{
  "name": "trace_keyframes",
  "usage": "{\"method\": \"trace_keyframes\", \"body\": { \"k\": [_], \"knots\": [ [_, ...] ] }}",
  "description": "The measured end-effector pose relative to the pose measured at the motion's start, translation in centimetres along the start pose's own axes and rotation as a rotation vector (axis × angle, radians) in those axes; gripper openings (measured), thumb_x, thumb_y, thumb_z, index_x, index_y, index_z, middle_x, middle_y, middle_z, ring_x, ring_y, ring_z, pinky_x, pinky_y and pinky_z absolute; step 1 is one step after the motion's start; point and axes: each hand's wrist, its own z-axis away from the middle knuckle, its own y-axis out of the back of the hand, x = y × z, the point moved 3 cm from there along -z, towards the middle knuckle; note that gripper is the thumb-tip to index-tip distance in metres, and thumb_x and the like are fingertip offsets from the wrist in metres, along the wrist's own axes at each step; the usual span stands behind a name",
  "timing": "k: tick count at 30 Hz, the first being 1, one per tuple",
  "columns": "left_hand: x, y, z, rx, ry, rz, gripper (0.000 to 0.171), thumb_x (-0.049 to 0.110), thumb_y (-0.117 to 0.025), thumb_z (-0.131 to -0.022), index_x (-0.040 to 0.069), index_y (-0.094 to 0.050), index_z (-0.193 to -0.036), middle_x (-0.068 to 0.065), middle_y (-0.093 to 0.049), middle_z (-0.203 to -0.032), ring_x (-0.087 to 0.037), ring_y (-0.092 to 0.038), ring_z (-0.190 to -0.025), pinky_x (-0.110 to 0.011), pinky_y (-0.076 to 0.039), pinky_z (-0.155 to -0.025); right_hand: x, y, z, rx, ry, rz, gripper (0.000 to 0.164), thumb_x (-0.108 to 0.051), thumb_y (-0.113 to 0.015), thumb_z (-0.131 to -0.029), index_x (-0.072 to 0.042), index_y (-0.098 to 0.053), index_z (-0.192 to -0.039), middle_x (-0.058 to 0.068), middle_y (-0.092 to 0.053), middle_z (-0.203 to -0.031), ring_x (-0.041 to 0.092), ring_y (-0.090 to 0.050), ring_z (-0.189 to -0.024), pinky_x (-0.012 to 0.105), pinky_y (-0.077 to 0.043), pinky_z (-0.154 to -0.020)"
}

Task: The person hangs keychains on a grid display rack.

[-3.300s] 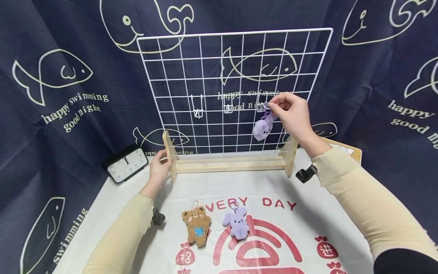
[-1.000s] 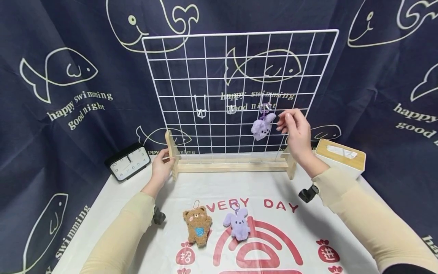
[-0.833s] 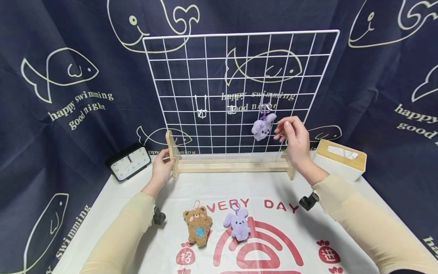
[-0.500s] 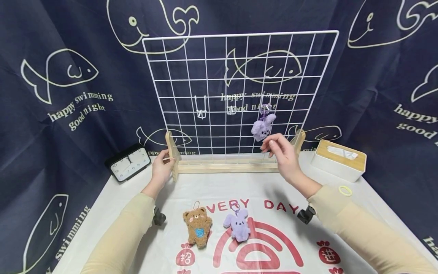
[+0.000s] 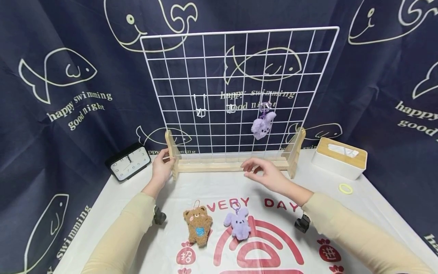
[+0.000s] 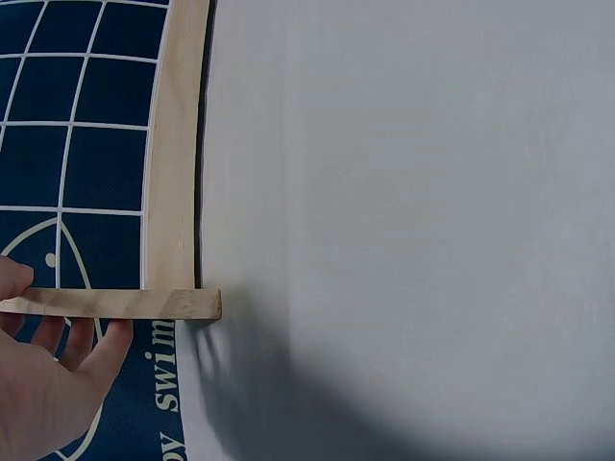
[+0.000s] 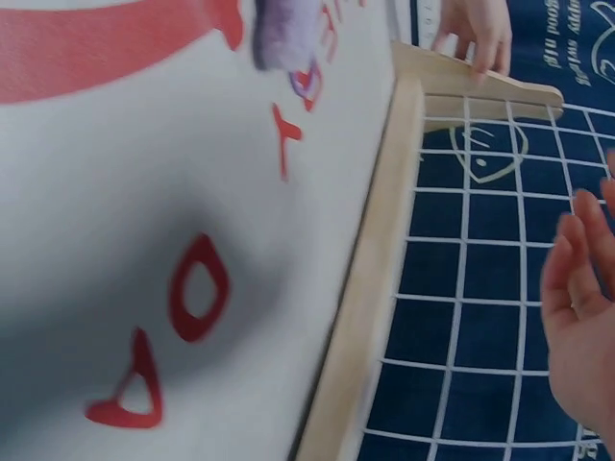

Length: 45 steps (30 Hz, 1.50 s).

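Note:
A white wire grid rack [image 5: 236, 64] stands on a wooden base, with several white hooks along its middle. My left hand [image 5: 162, 167] grips the left wooden foot [image 6: 115, 303], thumb on one side and fingers on the other. From the right hook [image 5: 266, 106] a purple bunny plush keychain [image 5: 261, 127] hangs by its ring. My right hand [image 5: 265, 175] is in front of the base's crossbar, fingers loosely bent and holding nothing. Below it a second purple bunny keychain [image 5: 238, 224] lies on the table, beside a brown bear plush keychain [image 5: 198, 226].
A black-framed clock [image 5: 130, 163] stands at the left. At the right are a tissue box [image 5: 338, 160] with a wooden lid and a yellow ring [image 5: 345, 188]. The left hook [image 5: 200, 112] and middle hook [image 5: 230, 109] carry nothing. A dark blue printed curtain hangs behind.
My right hand has let go of the purple bunny keychain, now hanging on the right hook, and has come down and left toward the table. The left hand stays on the foot.

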Motion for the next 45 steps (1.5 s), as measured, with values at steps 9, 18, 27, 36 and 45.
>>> {"method": "trace_keyframes", "body": {
  "k": [9,18,27,36,45],
  "knots": [
    [0.0,-0.1,-0.1,-0.013,-0.003,-0.011,0.043,0.002,-0.061,-0.098,0.002,-0.053,-0.14,-0.023,-0.057,-0.129,-0.041,-0.056,-0.125,-0.048,-0.051,-0.108,1.5,-3.2,1.1,-0.245,-0.015,0.043,0.026,-0.007,-0.076,-0.091,-0.003,-0.072,-0.116,0.006,-0.07,-0.102,0.029,-0.064,-0.097,0.048,-0.059,-0.082],
    [0.0,-0.1,-0.2,0.01,-0.014,-0.006,0.041,0.0,-0.062,-0.096,0.0,-0.055,-0.136,-0.024,-0.059,-0.126,-0.043,-0.057,-0.123,-0.049,-0.052,-0.106,3.3,-5.9,2.3,-0.408,-0.057,0.029,0.022,-0.002,-0.077,-0.088,-0.002,-0.073,-0.111,0.007,-0.069,-0.099,0.023,-0.064,-0.089,0.034,-0.061,-0.078],
    [0.1,-0.1,-0.1,-0.001,0.003,-0.014,0.042,0.001,-0.061,-0.097,0.001,-0.054,-0.138,-0.023,-0.057,-0.128,-0.041,-0.056,-0.124,-0.047,-0.052,-0.107,3.8,-6.9,2.4,-0.426,-0.037,0.101,0.021,-0.003,-0.078,-0.087,-0.005,-0.075,-0.108,0.0,-0.066,-0.092,0.014,-0.059,-0.081,0.026,-0.055,-0.068],
    [0.1,-0.1,0.0,0.006,-0.003,-0.015,0.041,0.001,-0.061,-0.096,0.001,-0.054,-0.137,-0.023,-0.057,-0.126,-0.041,-0.056,-0.124,-0.048,-0.052,-0.107,4.1,-7.1,2.3,-0.429,-0.041,0.196,0.024,-0.005,-0.081,-0.086,-0.008,-0.075,-0.109,-0.004,-0.061,-0.091,0.008,-0.055,-0.08,0.022,-0.053,-0.068],
    [0.2,-0.1,0.1,0.008,-0.012,-0.008,0.04,0.0,-0.061,-0.096,0.0,-0.055,-0.136,-0.024,-0.057,-0.125,-0.041,-0.056,-0.123,-0.048,-0.051,-0.107,3.9,-7.2,2.3,-0.419,-0.048,0.192,0.02,-0.005,-0.081,-0.085,-0.011,-0.072,-0.102,-0.006,-0.059,-0.087,0.008,-0.055,-0.078,0.022,-0.053,-0.067]
  ]
}}
